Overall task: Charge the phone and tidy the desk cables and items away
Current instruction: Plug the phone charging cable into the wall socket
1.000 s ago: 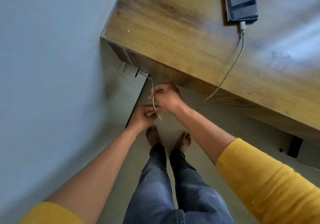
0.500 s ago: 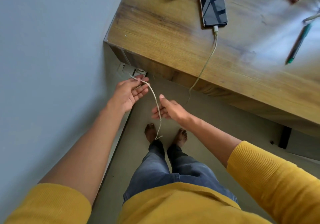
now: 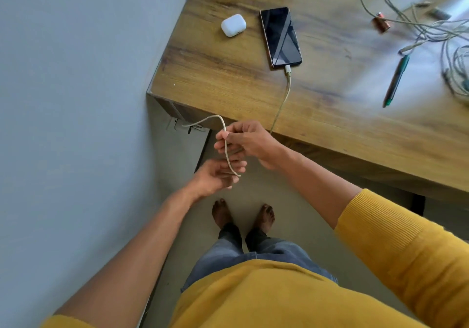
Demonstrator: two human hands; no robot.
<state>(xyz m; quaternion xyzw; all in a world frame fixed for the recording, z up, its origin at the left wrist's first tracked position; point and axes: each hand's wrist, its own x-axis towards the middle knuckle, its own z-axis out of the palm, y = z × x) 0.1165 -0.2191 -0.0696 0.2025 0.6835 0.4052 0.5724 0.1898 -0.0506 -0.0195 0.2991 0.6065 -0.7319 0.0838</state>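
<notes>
Charging cable [image 3: 282, 99] ran from phone [image 3: 280, 37] on wooden desk [image 3: 228, 73] over its edge, right hand [image 3: 250, 142] pinched the slack, left hand [image 3: 218, 175] just below with loosely curled fingers touching it, grey wall beyond, pale floor beneath.

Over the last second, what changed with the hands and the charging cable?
The right hand, open beside the slack half a second ago, has risen and now pinches the charging cable just below the desk edge. The left hand left the wall end and dropped under it, fingers loosely round the hanging loop. The phone stays plugged in on the desk; the earbud case is unmoved.
</notes>
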